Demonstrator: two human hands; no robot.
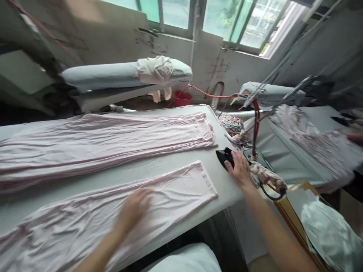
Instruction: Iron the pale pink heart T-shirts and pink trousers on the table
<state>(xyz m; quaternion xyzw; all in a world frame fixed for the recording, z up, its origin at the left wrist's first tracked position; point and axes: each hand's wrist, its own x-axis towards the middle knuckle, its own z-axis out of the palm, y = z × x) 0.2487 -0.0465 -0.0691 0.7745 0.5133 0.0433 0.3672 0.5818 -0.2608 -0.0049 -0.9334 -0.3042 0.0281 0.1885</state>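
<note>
A pale pink trouser leg (176, 189) lies along the near side of the white padded ironing table (227, 189), wrinkled towards the left and flatter at its hemmed end. Over this cloth is my left hand (137, 206), blurred, its fingers reaching forward with nothing held in them. The other leg (136, 136) of the pink cloth stretches along the far side. At the table's right end, my right hand (241, 168) is closed around the back of a black iron (225, 156), whose pointed tip faces left. The iron's handle is mostly hidden by my fingers.
Red and dark hoses (256, 128) hang beside the iron. A padded sleeve board (113, 75) with bunched cloth stands behind the table. To the right, another ironing table (297, 158) carries pink cloth, with a person's hand (354, 136) near it. A white bundle (331, 230) sits lower right.
</note>
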